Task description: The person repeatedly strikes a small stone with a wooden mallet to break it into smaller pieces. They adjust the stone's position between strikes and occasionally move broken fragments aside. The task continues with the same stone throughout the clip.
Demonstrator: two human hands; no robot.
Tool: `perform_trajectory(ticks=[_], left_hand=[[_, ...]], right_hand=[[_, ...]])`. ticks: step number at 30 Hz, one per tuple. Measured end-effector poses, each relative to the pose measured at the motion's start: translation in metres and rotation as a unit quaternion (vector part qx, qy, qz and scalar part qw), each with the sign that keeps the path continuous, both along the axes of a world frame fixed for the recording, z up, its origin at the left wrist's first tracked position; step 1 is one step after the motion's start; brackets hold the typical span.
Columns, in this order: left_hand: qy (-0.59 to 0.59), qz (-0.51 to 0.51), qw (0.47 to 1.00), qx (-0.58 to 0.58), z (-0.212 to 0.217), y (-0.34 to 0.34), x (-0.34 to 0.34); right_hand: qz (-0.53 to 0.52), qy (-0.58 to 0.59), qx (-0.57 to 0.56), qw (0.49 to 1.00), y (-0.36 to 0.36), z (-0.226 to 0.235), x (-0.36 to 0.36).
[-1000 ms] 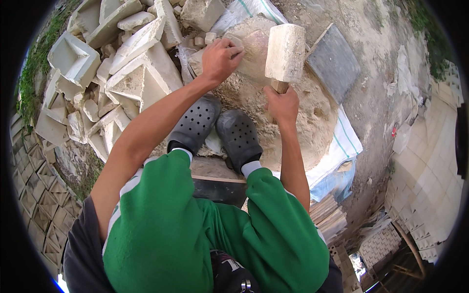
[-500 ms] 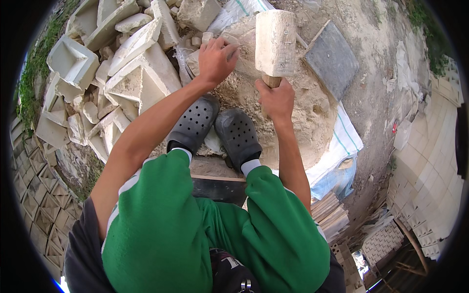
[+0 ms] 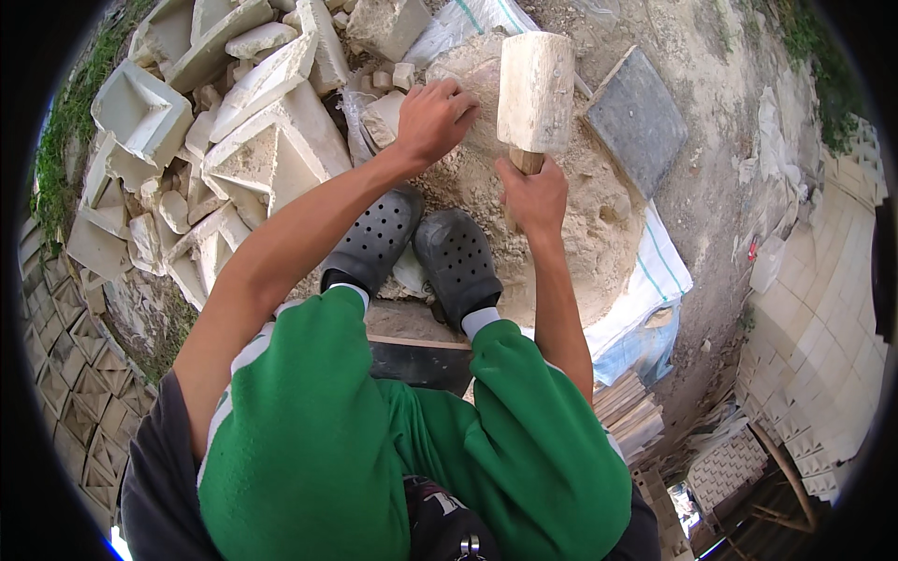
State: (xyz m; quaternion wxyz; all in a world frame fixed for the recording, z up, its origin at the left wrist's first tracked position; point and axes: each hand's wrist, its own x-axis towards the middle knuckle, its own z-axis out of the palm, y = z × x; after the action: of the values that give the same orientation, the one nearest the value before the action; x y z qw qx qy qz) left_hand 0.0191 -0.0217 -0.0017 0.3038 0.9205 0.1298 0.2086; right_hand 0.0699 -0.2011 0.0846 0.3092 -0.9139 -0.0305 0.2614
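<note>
In my right hand (image 3: 536,198) is a wooden mallet (image 3: 536,93), its handle gripped just under the thick, pale, round head. The mallet head is raised over a heap of crumbled cream-coloured powder and bits (image 3: 591,238). My left hand (image 3: 436,122) hovers over the heap's left side with its fingers curled. Whatever lies under those fingers, if anything, is hidden from view. Close beside it are a pale broken lump (image 3: 383,117) and a small chunk (image 3: 403,76).
Broken white plaster-like mould pieces (image 3: 271,150) pile up at the left. A grey square slab (image 3: 637,122) lies right of the heap. A white woven sack (image 3: 662,252) spreads beneath the heap. My grey clogs (image 3: 455,257) stand at its near edge. Stacked pale blocks (image 3: 814,309) line the right.
My left hand has shifted right, away from the small chunks and farther over the heap. The mallet has come slightly down and to the right in my right hand.
</note>
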Motion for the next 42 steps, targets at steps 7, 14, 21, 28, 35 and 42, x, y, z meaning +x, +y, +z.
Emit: perform_trajectory(ticks=[7,14,21,28,35,42], left_hand=[[0.086,0.012,0.996,-0.016,0.009,0.0,0.014],[0.027,0.067,0.996,-0.05,0.02,0.043,0.033],[0.056,0.082,0.992,-0.079,0.03,0.058,0.019],[0.007,-0.004,1.0,0.02,0.002,0.005,-0.01],[0.001,0.003,1.0,0.008,0.004,0.002,0.0],[-0.002,0.028,0.999,-0.023,0.002,-0.004,0.001]], right_hand=[[-0.026,0.026,0.006,0.999,-0.003,0.002,-0.002],[-0.041,0.054,0.012,0.998,-0.013,0.003,-0.001],[0.0,-0.017,0.026,1.0,-0.013,-0.02,-0.005],[0.061,-0.092,0.024,0.994,0.018,0.014,-0.01],[0.028,-0.085,0.013,0.996,-0.007,-0.009,-0.004],[0.02,-0.092,0.022,0.995,-0.021,-0.028,-0.01]])
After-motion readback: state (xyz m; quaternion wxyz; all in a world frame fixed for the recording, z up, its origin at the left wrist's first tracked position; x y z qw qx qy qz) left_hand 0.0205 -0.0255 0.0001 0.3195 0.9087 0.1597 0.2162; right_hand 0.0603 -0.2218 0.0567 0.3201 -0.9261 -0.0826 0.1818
